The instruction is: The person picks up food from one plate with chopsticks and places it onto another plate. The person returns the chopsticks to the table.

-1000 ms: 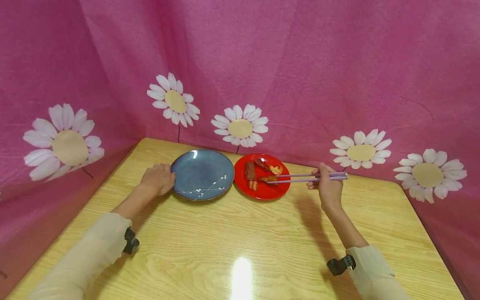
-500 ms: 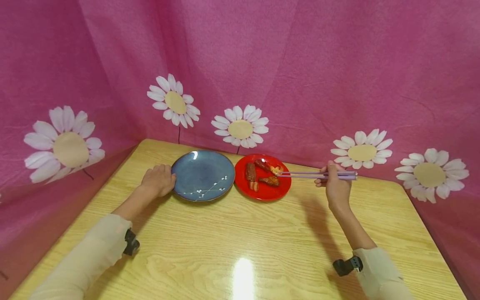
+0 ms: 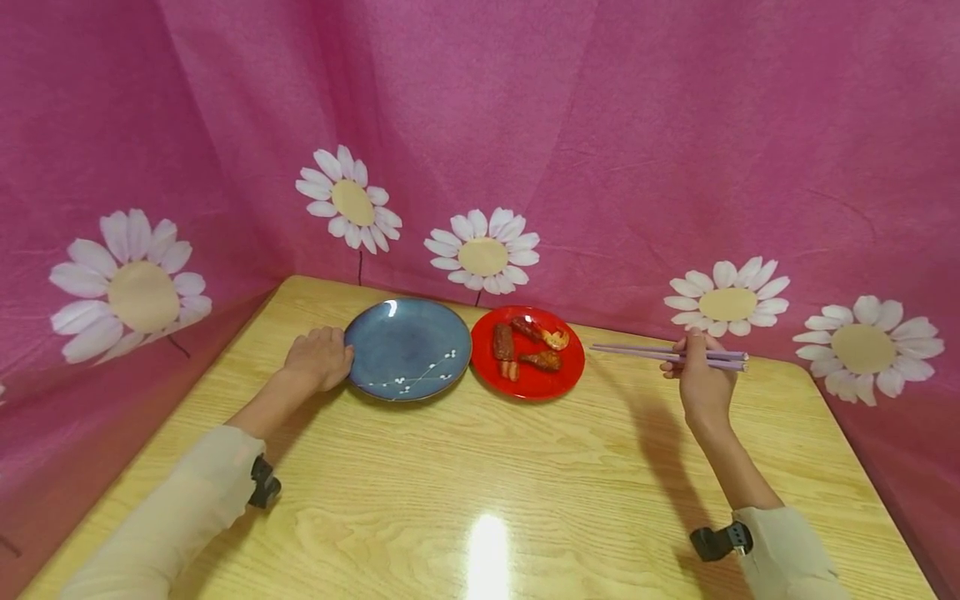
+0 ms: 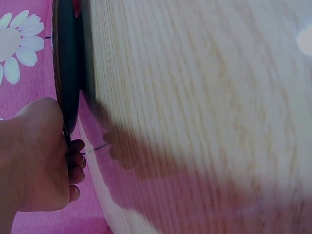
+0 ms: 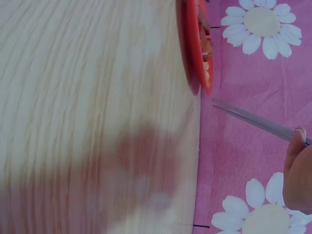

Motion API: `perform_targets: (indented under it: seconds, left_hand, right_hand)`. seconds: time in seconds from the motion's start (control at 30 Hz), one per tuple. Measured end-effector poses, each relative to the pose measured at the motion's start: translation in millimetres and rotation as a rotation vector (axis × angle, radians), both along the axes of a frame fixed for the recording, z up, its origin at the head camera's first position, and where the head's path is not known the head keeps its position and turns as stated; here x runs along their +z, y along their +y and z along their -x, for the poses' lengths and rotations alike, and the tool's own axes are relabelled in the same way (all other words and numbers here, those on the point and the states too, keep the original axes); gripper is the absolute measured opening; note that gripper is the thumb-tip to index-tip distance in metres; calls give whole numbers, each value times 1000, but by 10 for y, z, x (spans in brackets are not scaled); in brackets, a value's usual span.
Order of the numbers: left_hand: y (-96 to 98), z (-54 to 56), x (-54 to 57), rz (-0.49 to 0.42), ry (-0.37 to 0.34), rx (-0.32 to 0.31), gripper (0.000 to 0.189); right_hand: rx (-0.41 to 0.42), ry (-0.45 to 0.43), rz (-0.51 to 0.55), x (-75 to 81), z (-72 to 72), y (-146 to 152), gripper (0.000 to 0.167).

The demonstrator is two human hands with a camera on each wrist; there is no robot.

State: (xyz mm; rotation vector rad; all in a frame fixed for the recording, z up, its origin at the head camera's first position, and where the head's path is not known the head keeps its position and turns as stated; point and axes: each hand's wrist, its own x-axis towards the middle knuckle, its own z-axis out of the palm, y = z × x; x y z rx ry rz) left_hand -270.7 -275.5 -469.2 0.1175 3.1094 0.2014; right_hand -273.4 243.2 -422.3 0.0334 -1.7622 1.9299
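My left hand point(image 3: 320, 358) grips the left rim of a blue plate point(image 3: 405, 342) with white blossoms; in the left wrist view its fingers point(image 4: 76, 174) curl beneath the rim. Touching or nearly touching that plate is a red plate point(image 3: 551, 387) bearing several pieces of food. Among them are a drumstick point(image 3: 542, 360), a shrimp point(image 3: 557, 339), a ribbed brown piece point(image 3: 502, 342) and a dark brown piece point(image 3: 527, 327). My right hand point(image 3: 705, 379) holds a pair of lilac chopsticks point(image 3: 637, 351) to the right of the red plate. Their tips are close together with nothing between them.
Both plates stand near the back of a light wooden table point(image 3: 420, 483). A pink cloth point(image 3: 630, 150) printed with white daisies hangs behind and at the sides. Black wrist cameras point(image 3: 264, 483) sit on both cuffs.
My right hand has drawn the chopsticks rightward, from the drumstick, past the shrimp, to beyond the red plate's edge. The drumstick stays on the plate. My left hand keeps its hold.
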Motion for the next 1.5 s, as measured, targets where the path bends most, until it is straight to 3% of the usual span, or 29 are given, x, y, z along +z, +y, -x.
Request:
perform_targets:
  seconds: [0.33,0.63,0.83,1.1,1.23,1.4,1.5]
  left_hand:
    - [4,-13,15,12,1,-7,41]
    - [-2,-9,5,7,3,-1,40]
    - [0,-3,12,3,1,-5,40]
    - [2,-16,29,6,-5,-2,39]
    - [2,-20,18,9,-9,-3,38]
    - [7,-17,23,16,-12,-5,38]
    - [7,-15,35,21,-11,-8,38]
  right_hand:
    - [-50,8,-411,-79,-37,101,47]
    - [71,-5,-683,-81,-109,181,39]
    - [156,164,-789,-163,-180,232,19]
    - [110,470,-1069,-245,-170,310,12]
    - [117,529,-1154,-286,-162,346,15]
    - [168,520,-1192,-328,-170,388,17]
    - [220,510,-1223,-352,-181,412,8]
